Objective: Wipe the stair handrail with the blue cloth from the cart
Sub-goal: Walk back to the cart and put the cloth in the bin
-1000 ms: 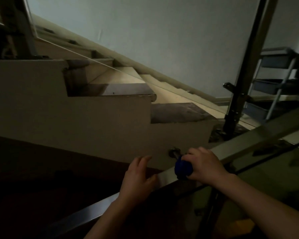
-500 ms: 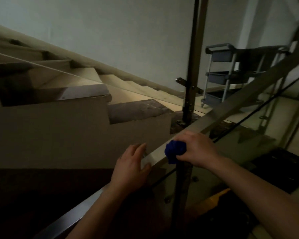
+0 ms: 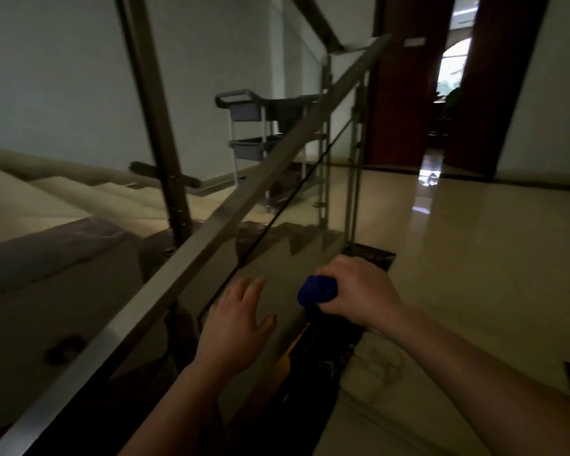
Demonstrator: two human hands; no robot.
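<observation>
The metal handrail [image 3: 231,212] runs as a long diagonal bar from the lower left up to the top right, above a glass panel. My right hand [image 3: 356,291] grips the bunched blue cloth [image 3: 317,290], which sticks out at its left side; hand and cloth are to the right of the rail and off it. My left hand [image 3: 237,320] hovers with fingers spread and relaxed, just right of the rail, touching nothing. The grey cart [image 3: 244,126] stands beyond the rail by the wall.
Stair steps [image 3: 46,205] rise at the left behind a dark metal post [image 3: 158,126]. Shiny floor [image 3: 474,258] spreads to the right toward a red-brown doorway [image 3: 441,93]. A dark strip with a yellow mark [image 3: 297,343] lies below my hands.
Both hands have come off the handrail and moved right of it. The view has swung right, down the rail toward the cart and the doorway.
</observation>
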